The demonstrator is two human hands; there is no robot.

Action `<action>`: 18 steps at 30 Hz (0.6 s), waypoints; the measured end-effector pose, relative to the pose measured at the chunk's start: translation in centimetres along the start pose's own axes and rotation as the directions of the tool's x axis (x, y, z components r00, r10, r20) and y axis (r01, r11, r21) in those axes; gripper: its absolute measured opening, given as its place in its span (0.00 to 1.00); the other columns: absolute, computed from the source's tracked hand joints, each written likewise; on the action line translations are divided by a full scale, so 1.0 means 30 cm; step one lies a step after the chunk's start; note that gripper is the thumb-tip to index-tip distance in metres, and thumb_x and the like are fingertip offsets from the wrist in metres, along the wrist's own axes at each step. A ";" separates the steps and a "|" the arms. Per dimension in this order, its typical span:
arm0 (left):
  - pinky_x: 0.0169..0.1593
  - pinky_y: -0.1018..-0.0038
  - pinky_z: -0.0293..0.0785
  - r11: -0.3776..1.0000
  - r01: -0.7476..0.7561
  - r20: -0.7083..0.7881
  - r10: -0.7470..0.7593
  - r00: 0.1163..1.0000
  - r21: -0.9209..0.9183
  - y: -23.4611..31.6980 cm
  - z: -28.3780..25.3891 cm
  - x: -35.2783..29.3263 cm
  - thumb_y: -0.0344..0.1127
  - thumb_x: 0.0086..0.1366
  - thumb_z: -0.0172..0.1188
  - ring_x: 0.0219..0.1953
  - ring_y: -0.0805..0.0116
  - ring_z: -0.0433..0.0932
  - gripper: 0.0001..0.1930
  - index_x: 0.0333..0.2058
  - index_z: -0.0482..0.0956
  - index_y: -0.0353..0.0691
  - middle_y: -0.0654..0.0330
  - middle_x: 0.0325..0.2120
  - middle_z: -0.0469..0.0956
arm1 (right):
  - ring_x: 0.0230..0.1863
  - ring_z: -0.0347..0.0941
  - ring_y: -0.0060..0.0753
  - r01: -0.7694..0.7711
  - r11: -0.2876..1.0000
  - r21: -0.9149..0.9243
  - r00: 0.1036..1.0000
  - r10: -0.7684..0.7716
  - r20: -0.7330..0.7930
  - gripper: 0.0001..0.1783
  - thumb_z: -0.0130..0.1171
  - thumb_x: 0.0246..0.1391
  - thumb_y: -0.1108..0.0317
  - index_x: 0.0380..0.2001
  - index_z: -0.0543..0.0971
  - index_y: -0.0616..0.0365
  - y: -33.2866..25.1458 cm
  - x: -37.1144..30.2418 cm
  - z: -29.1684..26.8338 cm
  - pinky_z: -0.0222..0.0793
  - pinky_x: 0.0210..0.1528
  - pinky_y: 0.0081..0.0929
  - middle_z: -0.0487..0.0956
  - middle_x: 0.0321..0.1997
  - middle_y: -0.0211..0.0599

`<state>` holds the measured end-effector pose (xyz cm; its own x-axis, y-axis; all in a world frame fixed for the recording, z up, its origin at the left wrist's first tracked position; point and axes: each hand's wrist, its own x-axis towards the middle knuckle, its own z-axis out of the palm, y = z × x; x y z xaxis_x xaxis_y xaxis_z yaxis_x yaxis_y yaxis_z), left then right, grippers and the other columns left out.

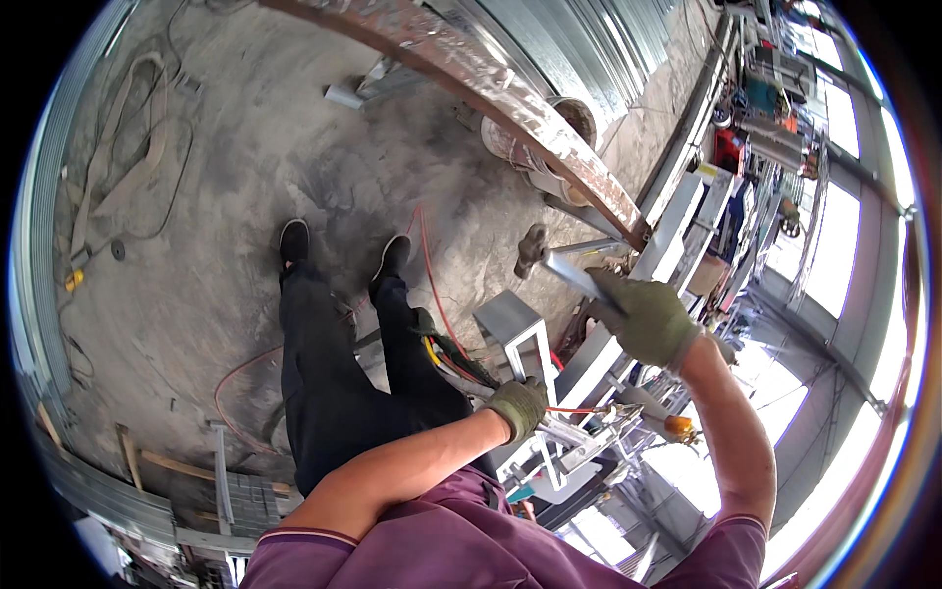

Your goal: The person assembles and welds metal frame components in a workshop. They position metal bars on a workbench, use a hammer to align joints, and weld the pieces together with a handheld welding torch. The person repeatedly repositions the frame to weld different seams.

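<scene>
My right hand point(650, 319), in an olive-green work glove, is raised at the right and closed around the handle of a hammer point(531, 251). The hammer's dark, worn head points left, apart from the metalwork below it. Lower and nearer my body, my left hand point(518, 406) wears a matching glove. Its fingers are curled at the edge of a silver-grey metal frame point(543, 355), which has a boxy end point(505, 316) facing away from me. The glove hides exactly where the fingers meet the frame.
A rusty, paint-flecked beam point(461, 74) crosses the far side, with dirty buckets point(535, 162) beside it. A thin red hose point(429, 265) runs over the concrete floor by my feet. Metal profiles point(599, 44) lie at the back; a cluttered rack point(751, 147) stands right.
</scene>
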<state>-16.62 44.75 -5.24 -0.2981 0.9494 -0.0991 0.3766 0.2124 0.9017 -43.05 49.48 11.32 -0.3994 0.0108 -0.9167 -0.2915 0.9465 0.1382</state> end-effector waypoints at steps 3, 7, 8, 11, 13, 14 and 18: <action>0.47 0.60 0.85 0.999 0.047 0.014 -0.047 0.999 0.020 0.042 0.015 -0.013 0.41 0.62 0.67 0.63 0.52 0.77 0.20 0.50 0.86 0.36 0.53 0.57 0.80 | 0.50 0.83 0.59 0.089 0.970 0.226 0.981 -0.047 -0.187 0.25 0.57 0.71 0.56 0.67 0.76 0.52 0.147 -0.016 0.022 0.77 0.54 0.51 0.87 0.46 0.50; 0.49 0.61 0.86 0.996 0.090 0.035 -0.090 0.995 0.017 0.043 0.020 -0.033 0.41 0.66 0.62 0.68 0.51 0.74 0.18 0.49 0.85 0.35 0.49 0.60 0.78 | 0.49 0.83 0.60 0.128 0.961 0.246 0.987 -0.099 -0.128 0.23 0.56 0.71 0.55 0.64 0.78 0.50 0.238 0.079 0.059 0.77 0.52 0.53 0.87 0.46 0.49; 0.50 0.61 0.86 0.995 0.099 0.015 -0.099 0.995 0.033 0.041 0.040 -0.037 0.41 0.67 0.61 0.69 0.51 0.73 0.18 0.49 0.85 0.35 0.48 0.60 0.78 | 0.48 0.83 0.60 0.135 0.962 0.239 0.989 -0.117 -0.088 0.23 0.56 0.71 0.55 0.64 0.78 0.50 0.264 0.108 0.076 0.77 0.52 0.53 0.87 0.45 0.50; 0.52 0.61 0.86 0.994 0.102 0.123 -0.106 0.987 0.035 0.036 0.031 -0.038 0.41 0.70 0.58 0.70 0.49 0.72 0.18 0.50 0.85 0.37 0.48 0.62 0.77 | 0.46 0.83 0.60 0.257 0.928 0.270 0.966 -0.248 -0.065 0.20 0.54 0.72 0.55 0.60 0.79 0.49 0.315 0.191 0.113 0.77 0.50 0.54 0.87 0.41 0.50; 0.56 0.61 0.84 0.990 0.137 0.186 -0.130 0.974 -0.022 0.051 -0.008 -0.041 0.42 0.70 0.57 0.71 0.48 0.71 0.18 0.51 0.85 0.38 0.48 0.63 0.76 | 0.42 0.84 0.57 0.321 0.919 0.231 0.945 -0.328 -0.006 0.16 0.55 0.70 0.58 0.55 0.80 0.50 0.327 0.235 0.091 0.78 0.46 0.52 0.86 0.37 0.47; 0.57 0.62 0.84 0.992 0.126 0.143 -0.125 0.982 0.000 0.048 0.005 -0.045 0.42 0.70 0.57 0.71 0.48 0.70 0.18 0.51 0.85 0.38 0.48 0.64 0.76 | 0.40 0.84 0.56 0.356 0.910 0.210 0.933 -0.358 -0.033 0.16 0.56 0.69 0.59 0.55 0.80 0.51 0.341 0.256 0.087 0.78 0.45 0.52 0.86 0.36 0.47; 0.59 0.61 0.82 0.986 0.169 0.141 -0.167 0.976 -0.001 0.073 0.017 -0.055 0.44 0.70 0.58 0.73 0.50 0.68 0.20 0.53 0.84 0.39 0.49 0.68 0.73 | 0.37 0.86 0.53 0.472 0.858 0.203 0.868 -0.412 -0.278 0.15 0.59 0.65 0.62 0.51 0.82 0.54 0.364 0.313 0.061 0.79 0.41 0.51 0.86 0.33 0.45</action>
<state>-14.87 43.78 -3.31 -0.2302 0.9235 -0.3070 0.3194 0.3697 0.8725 -48.38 60.50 3.54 -0.4684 -0.4703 -0.7480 -0.2622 0.8824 -0.3906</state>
